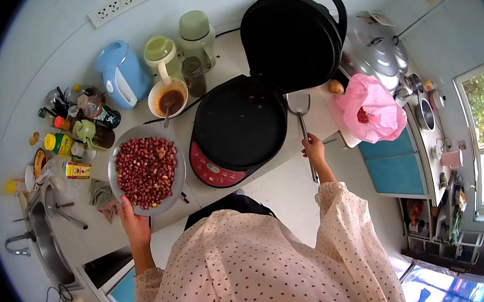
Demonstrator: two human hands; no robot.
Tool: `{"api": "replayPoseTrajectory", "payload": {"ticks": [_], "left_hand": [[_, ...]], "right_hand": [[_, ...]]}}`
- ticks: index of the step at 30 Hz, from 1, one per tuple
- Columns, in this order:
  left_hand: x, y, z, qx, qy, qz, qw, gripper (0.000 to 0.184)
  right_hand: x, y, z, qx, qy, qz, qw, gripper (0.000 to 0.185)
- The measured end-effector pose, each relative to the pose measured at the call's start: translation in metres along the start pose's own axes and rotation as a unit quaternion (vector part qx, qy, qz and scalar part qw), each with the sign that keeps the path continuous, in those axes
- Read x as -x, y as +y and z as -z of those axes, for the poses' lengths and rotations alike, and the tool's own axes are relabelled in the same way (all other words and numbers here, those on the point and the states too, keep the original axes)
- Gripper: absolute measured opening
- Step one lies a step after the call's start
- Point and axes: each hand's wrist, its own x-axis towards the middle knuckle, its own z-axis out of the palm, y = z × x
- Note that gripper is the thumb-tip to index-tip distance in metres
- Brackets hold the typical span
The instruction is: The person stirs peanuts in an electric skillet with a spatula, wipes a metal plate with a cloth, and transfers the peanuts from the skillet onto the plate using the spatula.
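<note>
My left hand (pixel 134 221) grips the near rim of a round metal plate (pixel 180 184), its thumb over the edge. Red-skinned peanuts (pixel 145 170) are heaped on the plate. In my right hand (pixel 314 150) is the handle of a metal spatula (pixel 300 112), its head pointing away from me beside the pan. Between my hands stands an electric griddle (pixel 243 130) with a red control panel, its black lid (pixel 292 39) raised. A few small bits lie on the dark cooking surface. To the right, a pink plastic bag (pixel 375 101) stands open with some peanuts inside.
Behind the plate are a bowl (pixel 158 109) of brown sauce with a spoon, a blue kettle (pixel 116 70), green jugs (pixel 196 35) and a dark jar (pixel 193 76). Several bottles (pixel 99 110) crowd the left. A sink (pixel 44 231) lies far left; a large steel pot (pixel 370 49) stands right.
</note>
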Motion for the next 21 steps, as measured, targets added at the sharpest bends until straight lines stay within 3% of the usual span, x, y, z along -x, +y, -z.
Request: {"api": "replayPoseTrajectory", "payload": {"ticks": [2, 3, 5, 15, 17, 18, 20, 21], "left_hand": [[0.008, 0.002, 0.002, -0.006, 0.018, -0.013, 1.000, 0.050], [0.012, 0.003, 0.002, -0.007, 0.015, -0.015, 1.000, 0.050], [0.022, 0.007, 0.002, -0.009, 0.016, -0.018, 1.000, 0.051], [0.039, 0.020, 0.021, 0.010, 0.030, -0.033, 0.999, 0.047], [0.033, 0.025, 0.035, 0.022, 0.024, -0.034, 0.999, 0.046], [0.032, 0.028, 0.039, 0.022, 0.018, -0.032, 0.999, 0.046], [0.027, 0.036, 0.047, 0.007, 0.015, -0.020, 1.000, 0.045], [0.024, 0.038, 0.052, 0.006, -0.003, -0.014, 1.000, 0.045]], "right_hand": [[-0.020, 0.007, -0.013, 0.063, 0.014, 0.095, 0.993, 0.042], [-0.031, 0.011, -0.018, 0.064, 0.005, 0.096, 0.993, 0.042], [-0.048, 0.016, -0.026, 0.306, 0.085, 0.206, 0.925, 0.036], [-0.024, -0.012, -0.029, 0.340, 0.138, 0.204, 0.908, 0.035], [-0.011, -0.004, -0.022, 0.263, 0.239, 0.267, 0.896, 0.037], [0.008, -0.008, -0.017, 0.263, 0.244, 0.263, 0.896, 0.037], [0.054, -0.014, -0.002, 0.098, 0.183, 0.223, 0.953, 0.032], [0.078, -0.013, -0.001, 0.095, 0.198, 0.253, 0.942, 0.026]]}}
